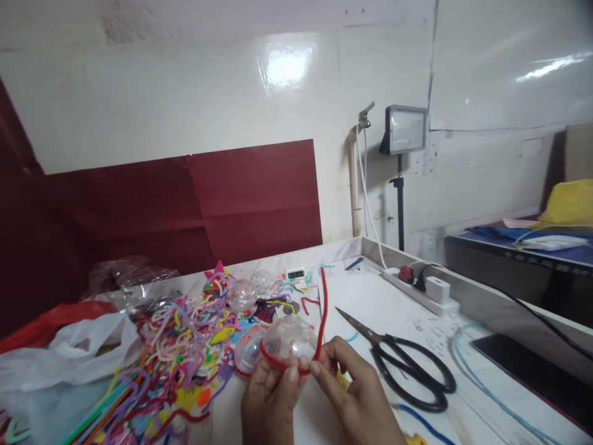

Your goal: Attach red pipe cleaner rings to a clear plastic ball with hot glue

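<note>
A clear plastic dome [293,335] is held up in front of me, with a red pipe cleaner [323,303] running along its lower rim. My left hand [271,395] pinches the dome's rim and the pipe cleaner between thumb and fingers. With thumb and forefinger, my right hand [354,386] grips the same pipe cleaner close to the left thumb. Its free end sticks up past the dome's right side. Another clear dome [248,352] edged in red lies just behind to the left. Black-handled scissors [403,361] rest to the right of my right hand.
Colourful pipe cleaners [171,346] heap up on the left beside white plastic bags [92,346]. Two clear balls [241,295] and a small digital display [295,274] sit at the back. A power strip [426,293] and a black phone [532,377] are on the right.
</note>
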A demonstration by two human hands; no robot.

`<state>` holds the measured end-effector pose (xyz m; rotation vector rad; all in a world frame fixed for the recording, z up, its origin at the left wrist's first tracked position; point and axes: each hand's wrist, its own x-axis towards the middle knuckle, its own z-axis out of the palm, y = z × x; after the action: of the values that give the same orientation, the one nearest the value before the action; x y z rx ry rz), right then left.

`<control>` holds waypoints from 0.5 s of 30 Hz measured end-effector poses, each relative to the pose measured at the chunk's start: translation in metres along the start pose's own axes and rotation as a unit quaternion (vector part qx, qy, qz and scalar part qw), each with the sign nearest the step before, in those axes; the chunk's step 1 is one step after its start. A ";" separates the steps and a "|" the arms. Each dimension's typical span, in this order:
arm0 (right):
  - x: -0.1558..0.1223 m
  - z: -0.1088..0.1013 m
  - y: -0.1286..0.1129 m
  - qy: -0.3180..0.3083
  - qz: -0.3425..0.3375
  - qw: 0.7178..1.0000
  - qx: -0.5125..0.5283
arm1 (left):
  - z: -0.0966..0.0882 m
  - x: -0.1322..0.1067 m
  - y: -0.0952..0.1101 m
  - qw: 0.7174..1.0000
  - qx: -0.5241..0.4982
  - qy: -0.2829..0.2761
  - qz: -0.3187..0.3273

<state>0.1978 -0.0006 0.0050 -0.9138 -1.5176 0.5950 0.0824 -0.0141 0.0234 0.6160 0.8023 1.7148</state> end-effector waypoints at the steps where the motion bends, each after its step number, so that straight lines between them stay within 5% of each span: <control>1: 0.000 0.001 0.002 0.001 -0.006 1.000 -0.004 | 0.000 0.000 0.000 1.000 -0.003 0.000 -0.002; 7: -0.004 0.005 0.015 0.012 -0.036 0.999 0.014 | -0.006 0.001 -0.001 0.999 -0.028 0.016 -0.008; 15: -0.003 0.014 0.010 -0.025 0.092 0.975 0.202 | -0.015 0.007 -0.003 0.999 -0.039 0.006 -0.026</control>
<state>0.1865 0.0040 -0.0068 -0.7290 -1.2962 1.0255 0.0714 -0.0104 0.0114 0.5263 0.7500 1.6952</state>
